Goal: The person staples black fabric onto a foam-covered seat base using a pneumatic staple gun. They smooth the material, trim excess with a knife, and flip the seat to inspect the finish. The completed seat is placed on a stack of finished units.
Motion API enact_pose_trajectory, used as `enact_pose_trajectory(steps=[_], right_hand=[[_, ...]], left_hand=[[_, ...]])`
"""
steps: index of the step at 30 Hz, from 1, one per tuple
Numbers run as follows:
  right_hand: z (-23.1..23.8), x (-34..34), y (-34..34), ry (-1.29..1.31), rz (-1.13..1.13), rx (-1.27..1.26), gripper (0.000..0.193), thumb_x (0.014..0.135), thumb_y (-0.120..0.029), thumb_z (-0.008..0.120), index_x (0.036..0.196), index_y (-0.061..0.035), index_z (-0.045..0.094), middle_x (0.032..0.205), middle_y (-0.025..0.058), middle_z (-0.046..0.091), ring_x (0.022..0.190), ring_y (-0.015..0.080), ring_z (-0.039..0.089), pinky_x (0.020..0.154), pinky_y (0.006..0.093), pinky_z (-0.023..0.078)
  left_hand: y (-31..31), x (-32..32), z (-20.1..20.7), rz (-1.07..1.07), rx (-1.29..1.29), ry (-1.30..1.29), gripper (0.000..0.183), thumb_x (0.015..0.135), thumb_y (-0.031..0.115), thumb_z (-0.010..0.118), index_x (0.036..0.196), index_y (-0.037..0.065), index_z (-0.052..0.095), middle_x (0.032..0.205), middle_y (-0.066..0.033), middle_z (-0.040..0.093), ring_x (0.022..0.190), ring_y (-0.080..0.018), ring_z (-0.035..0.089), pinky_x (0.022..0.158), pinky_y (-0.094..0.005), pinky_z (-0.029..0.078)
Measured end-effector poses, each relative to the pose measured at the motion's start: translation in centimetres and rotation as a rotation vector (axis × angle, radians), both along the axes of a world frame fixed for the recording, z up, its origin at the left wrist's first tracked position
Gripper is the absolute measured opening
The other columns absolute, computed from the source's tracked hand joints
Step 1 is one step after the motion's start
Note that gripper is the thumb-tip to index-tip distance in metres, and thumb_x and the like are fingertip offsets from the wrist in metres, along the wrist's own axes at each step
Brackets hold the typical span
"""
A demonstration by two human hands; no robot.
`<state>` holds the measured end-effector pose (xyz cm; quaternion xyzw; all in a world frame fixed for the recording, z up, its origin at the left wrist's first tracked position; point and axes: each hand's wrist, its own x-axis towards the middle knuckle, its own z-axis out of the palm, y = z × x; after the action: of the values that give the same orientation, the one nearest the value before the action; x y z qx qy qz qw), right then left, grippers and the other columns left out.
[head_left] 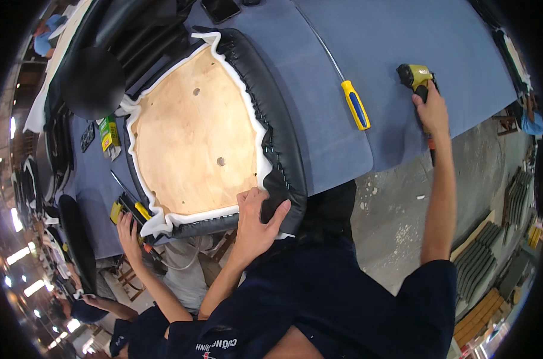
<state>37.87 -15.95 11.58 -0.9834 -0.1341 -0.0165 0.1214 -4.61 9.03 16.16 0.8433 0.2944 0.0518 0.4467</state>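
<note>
Right hand [432, 112] grips a yellow power tool [416, 75]; left hand [256, 224] rests on the upholstered panel's [194, 134] near right corner, whether gripping I cannot tell; panel lies wood-up on the desk [331, 158]

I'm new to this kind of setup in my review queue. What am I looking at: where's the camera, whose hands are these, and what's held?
No machine here: a person works bare-handed. This one picture comes from the left of two head-worn fisheye cameras looking down, so straight edges bend.

The person's right hand holds a yellow-and-black power tool. Their left hand rests on the near edge of a wooden panel with white padding and a black cover around it. A screwdriver lies on the blue-grey table.

The other hand, farther left, is a co-worker's.
</note>
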Motion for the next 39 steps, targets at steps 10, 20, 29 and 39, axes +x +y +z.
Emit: enact_pose_trajectory(steps=[10,20,29,39], right_hand=[[12.2,-16.9,-1.8,0.67,-0.056,0.559,0.026,0.095,-0.016,0.077,0.117,-0.0039,0.073,0.1,0.0015,0.073,0.083,0.0113,0.064,0.077,0.028,0.051],[9.9,-25.1,4.5,0.766,0.586,0.427,0.066,0.063,-0.031,0.079,0.122,-0.0011,0.071,0.088,0.0176,0.071,0.086,0.0372,0.07,0.077,0.0429,0.054],[8.8,-24.4,5.8,0.673,0.736,0.217,0.06,0.069,-0.027,0.075,0.124,-0.0043,0.07,0.079,0.0081,0.065,0.074,0.0288,0.065,0.066,0.0407,0.05],[10.0,-23.9,8.7,0.64,0.811,-0.021,0.048,0.08,-0.022,0.073,0.127,-0.0098,0.067,0.077,0.0017,0.061,0.077,0.0225,0.066,0.064,0.0387,0.051]], left_hand=[[4.8,1.5,-1.9,-0.385,0.044,-0.264,0.014,0.085,0.006,0.081,0.086,-0.002,0.071,0.088,-0.0083,0.064,0.088,-0.0257,0.05,0.085,-0.0373,0.04],[5.3,1.6,-3.3,-0.259,-0.318,-0.479,0.007,0.085,-0.007,0.074,0.08,-0.003,0.071,0.076,-0.0122,0.072,0.066,-0.028,0.058,0.065,-0.0377,0.045],[6.2,3.2,-3.4,-0.238,-0.393,-0.523,0.009,0.084,-0.011,0.073,0.078,-0.005,0.069,0.073,-0.0144,0.071,0.064,-0.0313,0.067,0.063,-0.0355,0.052],[6.8,3.2,-2.9,-0.249,-0.374,-0.464,0.008,0.082,-0.011,0.075,0.081,-0.005,0.07,0.077,-0.0156,0.071,0.066,-0.0312,0.067,0.06,-0.0364,0.051]])
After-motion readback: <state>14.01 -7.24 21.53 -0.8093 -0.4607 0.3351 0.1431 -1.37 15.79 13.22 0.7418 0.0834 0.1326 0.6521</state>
